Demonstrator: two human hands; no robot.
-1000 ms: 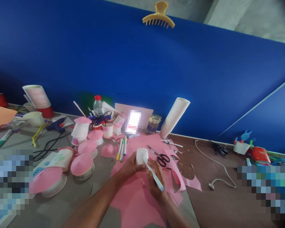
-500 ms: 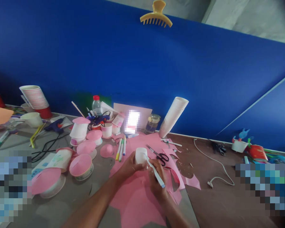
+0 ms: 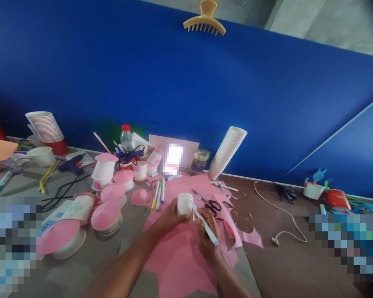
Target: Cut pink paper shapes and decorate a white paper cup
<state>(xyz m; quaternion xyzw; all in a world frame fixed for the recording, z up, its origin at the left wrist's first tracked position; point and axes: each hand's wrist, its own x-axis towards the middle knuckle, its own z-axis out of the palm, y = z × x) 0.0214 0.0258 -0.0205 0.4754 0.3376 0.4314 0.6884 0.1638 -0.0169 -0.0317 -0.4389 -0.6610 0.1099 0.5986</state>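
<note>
My left hand [image 3: 168,217] is wrapped round a small white paper cup [image 3: 184,203] held above a sheet of pink paper [image 3: 180,265]. My right hand [image 3: 207,236] grips a white marker with a blue end [image 3: 205,225], its tip touching the side of the cup. Black-handled scissors [image 3: 209,203] lie on the pink paper just beyond my right hand.
Pink-topped white cups [image 3: 107,215] stand at the left, with loose markers [image 3: 158,193] beside them. A leaning stack of white cups [image 3: 227,152] rests against the blue wall [image 3: 174,82]. A glue gun [image 3: 72,164], cables [image 3: 279,215], a water bottle [image 3: 126,138] and a red-and-white cup stack [image 3: 46,129] surround them.
The marker in my right hand has shifted slightly along the cup's side. The view has drifted a little; the cup stays in my left hand.
</note>
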